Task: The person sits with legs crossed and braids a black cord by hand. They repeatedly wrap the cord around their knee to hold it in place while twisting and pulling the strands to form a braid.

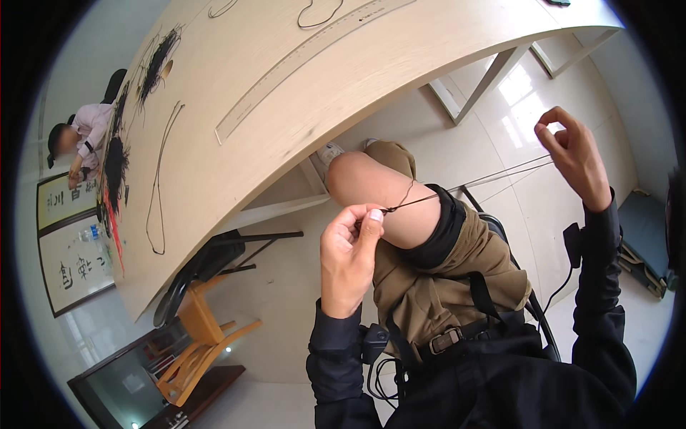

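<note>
A thin dark cord [416,202] stretches across my lap, with a small knot close to my left fingertips. My left hand [350,250] is closed in a pinch on the cord at this knot, above my thigh. Out to the right, my right hand [577,157] is raised, its thumb and index finger curled together. Two thin strands of the cord run up to its fingers and look taut. A finer loose strand arches up beside the knot. Whatever lies inside the left fingers is hidden.
A pale table [264,164] curves ahead, bearing a clear ruler [286,74], a looped cord [161,252], black cord bundles [157,64] and red cords [114,229]. Another person [89,129] sits at its far left. A wooden chair [200,318] stands at lower left.
</note>
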The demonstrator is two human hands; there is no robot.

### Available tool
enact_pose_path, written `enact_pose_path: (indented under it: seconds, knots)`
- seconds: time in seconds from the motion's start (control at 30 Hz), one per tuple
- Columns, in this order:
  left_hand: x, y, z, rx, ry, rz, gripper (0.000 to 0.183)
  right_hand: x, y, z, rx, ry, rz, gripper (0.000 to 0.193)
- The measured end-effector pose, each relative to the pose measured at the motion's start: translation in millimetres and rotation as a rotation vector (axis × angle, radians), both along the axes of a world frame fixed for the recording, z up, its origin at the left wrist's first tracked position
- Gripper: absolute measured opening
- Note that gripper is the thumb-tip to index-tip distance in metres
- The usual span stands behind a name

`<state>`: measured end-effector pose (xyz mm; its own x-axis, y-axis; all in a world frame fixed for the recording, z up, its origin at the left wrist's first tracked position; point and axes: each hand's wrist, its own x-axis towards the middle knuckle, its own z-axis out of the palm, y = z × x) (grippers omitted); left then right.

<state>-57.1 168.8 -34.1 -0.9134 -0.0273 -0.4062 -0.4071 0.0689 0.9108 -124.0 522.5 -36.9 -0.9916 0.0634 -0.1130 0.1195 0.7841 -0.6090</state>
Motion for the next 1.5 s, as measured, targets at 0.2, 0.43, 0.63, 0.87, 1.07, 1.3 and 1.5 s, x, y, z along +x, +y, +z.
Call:
enact_pose_path:
  seconds: [0.2,0.43,0.63,0.87,1.07,1.3,1.5]
  knots:
    - [-1.4,7.9,2.2,-0.017,0.005,0.012,0.023,0.5,-11.1,-3.1,0.377,0.139,-0.170,0.034]
    - [-1.3,18.9,14.3,0.044,-0.018,-0.083,0.021,31.4,-118.0,10.5,-0.471,0.182,0.501,0.022]
    - [-0.3,15.9,18.8,0.013,-0.020,-0.124,0.019,32.4,-132.2,4.3,-0.453,0.120,0.563,0.013]
    - [2.7,17.4,16.7,-0.021,-0.026,-0.158,0.017,33.3,-131.1,3.4,-0.679,0.040,0.406,0.013]
    - [2.0,16.7,15.6,0.043,-0.008,-0.166,0.021,38.7,-130.4,-0.4,-0.886,-0.333,0.384,0.023]
    - [1.4,14.0,20.2,0.092,-0.018,-0.177,0.023,37.0,-129.6,5.7,-0.812,-0.442,0.394,0.026]
    - [1.4,17.3,16.7,0.131,-0.010,-0.195,0.025,34.0,-128.6,4.2,-0.740,-0.465,0.409,0.026]
